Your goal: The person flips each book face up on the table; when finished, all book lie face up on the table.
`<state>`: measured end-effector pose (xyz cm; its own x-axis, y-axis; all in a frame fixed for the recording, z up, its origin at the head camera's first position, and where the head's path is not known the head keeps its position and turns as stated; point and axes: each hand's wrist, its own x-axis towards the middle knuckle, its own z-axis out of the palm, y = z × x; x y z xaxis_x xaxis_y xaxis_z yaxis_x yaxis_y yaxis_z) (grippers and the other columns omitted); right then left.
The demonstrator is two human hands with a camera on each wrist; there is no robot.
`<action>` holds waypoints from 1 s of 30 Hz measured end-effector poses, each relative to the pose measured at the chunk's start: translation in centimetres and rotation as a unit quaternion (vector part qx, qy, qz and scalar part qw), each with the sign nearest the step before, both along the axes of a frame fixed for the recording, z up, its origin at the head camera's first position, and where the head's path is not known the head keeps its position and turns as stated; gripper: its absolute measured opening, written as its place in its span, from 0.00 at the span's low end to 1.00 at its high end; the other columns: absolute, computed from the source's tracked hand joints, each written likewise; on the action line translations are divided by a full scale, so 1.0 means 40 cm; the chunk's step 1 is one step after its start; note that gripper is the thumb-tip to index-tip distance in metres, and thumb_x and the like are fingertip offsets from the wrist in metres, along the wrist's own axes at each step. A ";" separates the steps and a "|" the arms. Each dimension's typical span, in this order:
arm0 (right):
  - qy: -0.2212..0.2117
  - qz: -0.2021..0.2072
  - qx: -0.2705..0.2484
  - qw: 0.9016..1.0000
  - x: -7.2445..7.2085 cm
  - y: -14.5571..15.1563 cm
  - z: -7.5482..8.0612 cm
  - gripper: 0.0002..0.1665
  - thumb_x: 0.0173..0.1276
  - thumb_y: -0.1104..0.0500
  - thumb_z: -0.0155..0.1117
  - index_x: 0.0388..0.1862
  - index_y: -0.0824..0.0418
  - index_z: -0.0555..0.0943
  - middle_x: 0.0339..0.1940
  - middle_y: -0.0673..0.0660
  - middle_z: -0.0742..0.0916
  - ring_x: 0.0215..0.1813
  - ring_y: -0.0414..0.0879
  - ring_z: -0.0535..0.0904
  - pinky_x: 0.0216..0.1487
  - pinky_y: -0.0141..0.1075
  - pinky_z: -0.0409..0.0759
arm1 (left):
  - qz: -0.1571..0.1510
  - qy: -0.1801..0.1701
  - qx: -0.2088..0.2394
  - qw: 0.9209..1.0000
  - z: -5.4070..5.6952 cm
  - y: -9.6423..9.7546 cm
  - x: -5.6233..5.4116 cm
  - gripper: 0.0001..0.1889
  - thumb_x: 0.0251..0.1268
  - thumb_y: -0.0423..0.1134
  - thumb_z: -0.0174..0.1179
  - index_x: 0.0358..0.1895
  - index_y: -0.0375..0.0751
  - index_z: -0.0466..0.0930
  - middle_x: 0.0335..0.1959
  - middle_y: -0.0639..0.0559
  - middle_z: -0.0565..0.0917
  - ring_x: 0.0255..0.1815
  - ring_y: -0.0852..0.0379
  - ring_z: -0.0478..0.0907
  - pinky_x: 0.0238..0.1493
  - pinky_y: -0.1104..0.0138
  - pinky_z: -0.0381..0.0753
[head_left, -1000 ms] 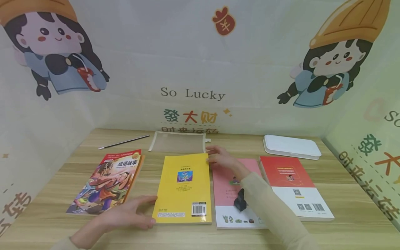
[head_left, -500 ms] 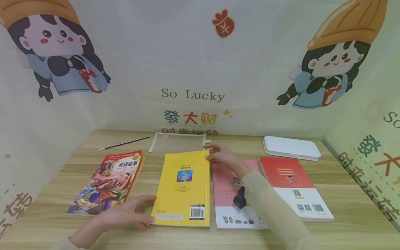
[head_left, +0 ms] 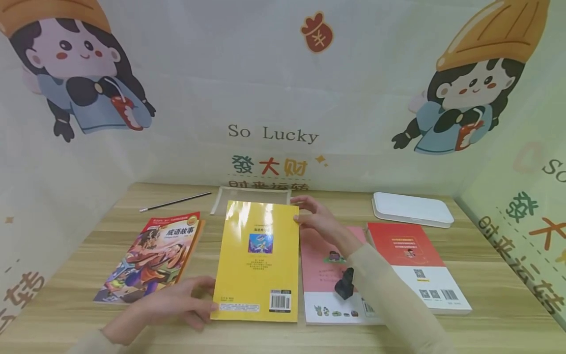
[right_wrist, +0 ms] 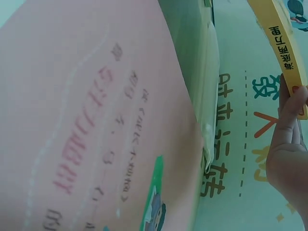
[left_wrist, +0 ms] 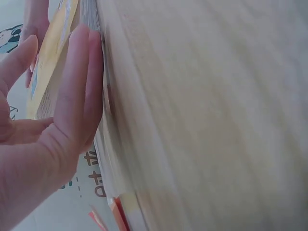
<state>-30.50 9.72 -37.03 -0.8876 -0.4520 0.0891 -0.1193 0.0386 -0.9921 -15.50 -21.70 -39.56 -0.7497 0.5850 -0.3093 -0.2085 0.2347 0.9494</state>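
A yellow book, back cover up, is tilted with its far end raised off the table. At its far right corner my right hand pinches the spine, thumb on the near side; the right wrist view shows this yellow book held up by the right hand. My left hand holds the lower left edge. In the left wrist view, the left hand has its thumb on the cover side and its long fingers below the book's pages. Where those fingertips end is partly hidden.
A story book lies left of the yellow one. On the right lie a pink book, partly under my right sleeve, and a red and white book. Behind are a pencil, a mesh pouch and a white case.
The yellow book's far end has risen from the table and tilted toward me. My right hand has lifted with its corner; the left hand's fingers have slipped further under the edge.
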 end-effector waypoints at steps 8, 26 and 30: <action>-0.007 -0.007 -0.008 1.000 0.005 0.006 -0.005 0.26 0.59 0.70 0.56 0.57 0.64 0.66 0.56 0.61 0.70 0.40 0.48 0.74 0.40 0.39 0.77 | -0.032 0.019 0.029 0.999 0.006 -0.006 0.002 0.25 0.61 0.33 0.53 0.57 0.32 0.50 0.42 0.38 0.73 0.33 0.40 0.77 0.31 0.52 0.79; -0.048 -0.017 -0.056 0.997 0.001 0.019 -0.016 0.28 0.60 0.72 0.53 0.61 0.67 0.62 0.53 0.66 0.69 0.42 0.48 0.75 0.47 0.42 0.75 | 0.058 0.091 0.022 0.994 0.020 0.013 -0.007 0.34 0.59 0.34 0.56 0.61 0.26 0.46 0.36 0.34 0.79 0.30 0.38 0.78 0.32 0.56 0.79; -0.050 -0.022 -0.077 0.996 -0.002 0.026 -0.006 0.28 0.61 0.72 0.53 0.61 0.68 0.61 0.55 0.67 0.68 0.42 0.47 0.75 0.48 0.42 0.74 | 0.075 0.109 0.019 0.991 0.031 0.015 -0.013 0.34 0.59 0.35 0.57 0.62 0.27 0.47 0.36 0.35 0.80 0.29 0.39 0.78 0.32 0.57 0.80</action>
<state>-30.57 10.74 -37.28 -0.9139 -0.4006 0.0651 -0.0219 -0.1114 -0.9935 -16.00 -21.11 -38.34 -0.8755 0.4703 -0.1109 -0.0274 0.1807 0.9831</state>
